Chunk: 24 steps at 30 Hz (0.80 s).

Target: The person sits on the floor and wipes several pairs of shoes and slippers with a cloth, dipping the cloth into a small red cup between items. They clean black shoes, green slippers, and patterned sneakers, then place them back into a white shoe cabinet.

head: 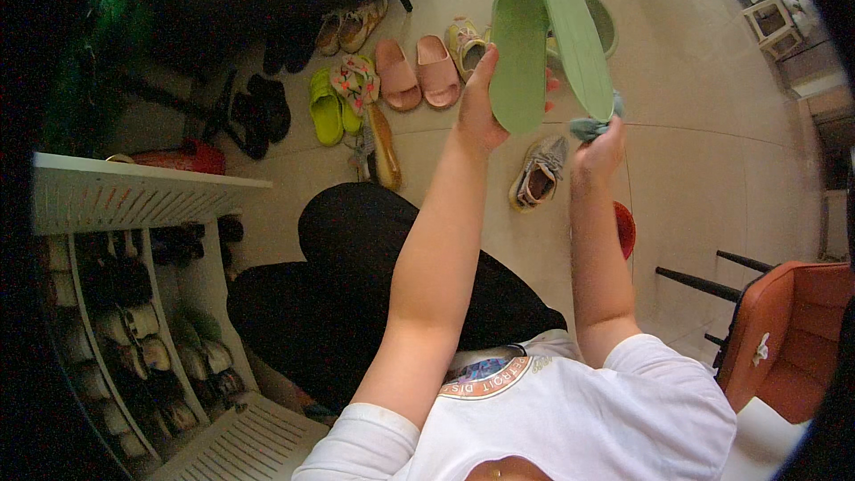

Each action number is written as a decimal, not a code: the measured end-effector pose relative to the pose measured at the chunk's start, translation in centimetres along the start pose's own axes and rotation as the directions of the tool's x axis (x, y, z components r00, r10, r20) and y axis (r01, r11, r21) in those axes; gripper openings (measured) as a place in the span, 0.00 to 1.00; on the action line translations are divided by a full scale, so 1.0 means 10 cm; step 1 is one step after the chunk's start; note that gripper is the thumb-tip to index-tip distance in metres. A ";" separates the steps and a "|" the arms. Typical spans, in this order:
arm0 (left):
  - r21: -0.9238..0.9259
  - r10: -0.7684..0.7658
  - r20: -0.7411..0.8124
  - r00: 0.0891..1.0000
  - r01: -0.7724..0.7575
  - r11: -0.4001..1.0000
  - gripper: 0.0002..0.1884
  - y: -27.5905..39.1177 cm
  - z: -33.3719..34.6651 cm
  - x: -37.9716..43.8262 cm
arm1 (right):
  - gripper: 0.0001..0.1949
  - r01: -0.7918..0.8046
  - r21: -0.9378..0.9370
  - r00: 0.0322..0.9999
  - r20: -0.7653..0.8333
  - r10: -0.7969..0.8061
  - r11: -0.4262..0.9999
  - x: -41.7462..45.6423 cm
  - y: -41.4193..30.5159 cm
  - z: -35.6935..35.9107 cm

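A green plastic shoe organizer [520, 60] with two joined flaps is held up before me at the upper middle. My left hand [482, 103] grips the edge of its left flap, thumb on the inner face. My right hand [601, 147] holds a grey-green cloth [588, 128] against the tip of the right flap. A grey lace-up sneaker [540, 174] stands on the floor beneath, between my forearms. Left of the organizer are pink slides [439, 72] and a yellowish sneaker [465, 45], partly hidden by it.
Lime clogs [326, 107], a floral slipper [355, 83] and black sandals [247, 117] lie at the left. An open white shoe cabinet [147, 197] holding shoes is at lower left. A green basin [600, 20] sits behind the organizer, a red object [624, 230] by my right forearm, an orange-brown chair [768, 341] at right.
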<state>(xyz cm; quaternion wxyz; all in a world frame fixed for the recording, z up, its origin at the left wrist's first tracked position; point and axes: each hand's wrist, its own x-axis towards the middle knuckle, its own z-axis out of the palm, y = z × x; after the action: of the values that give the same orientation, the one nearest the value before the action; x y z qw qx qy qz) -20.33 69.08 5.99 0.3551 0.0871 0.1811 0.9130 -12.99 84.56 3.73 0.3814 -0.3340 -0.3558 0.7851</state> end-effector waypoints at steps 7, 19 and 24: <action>-0.057 -0.001 -0.068 0.998 -0.002 0.998 0.24 -0.17 -0.14 0.05 | 0.19 0.919 -0.328 0.386 0.864 -0.322 0.219 -0.43 0.57 0.21; -0.075 0.070 -0.141 0.988 -0.081 0.994 0.23 0.16 -0.29 0.02 | 0.23 0.948 -0.305 0.307 0.952 -0.007 0.090 -0.63 0.44 0.76; -0.265 0.255 0.345 0.903 -0.167 0.950 0.21 0.24 -0.39 0.07 | 0.26 0.967 -0.250 0.251 0.968 -0.028 0.048 -0.75 0.41 0.53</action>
<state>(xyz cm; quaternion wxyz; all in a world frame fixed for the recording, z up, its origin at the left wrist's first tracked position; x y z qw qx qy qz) -23.49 66.84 3.36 0.2892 0.2375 -0.0073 0.9273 -15.09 74.78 5.05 0.2232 0.0958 -0.9390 0.2434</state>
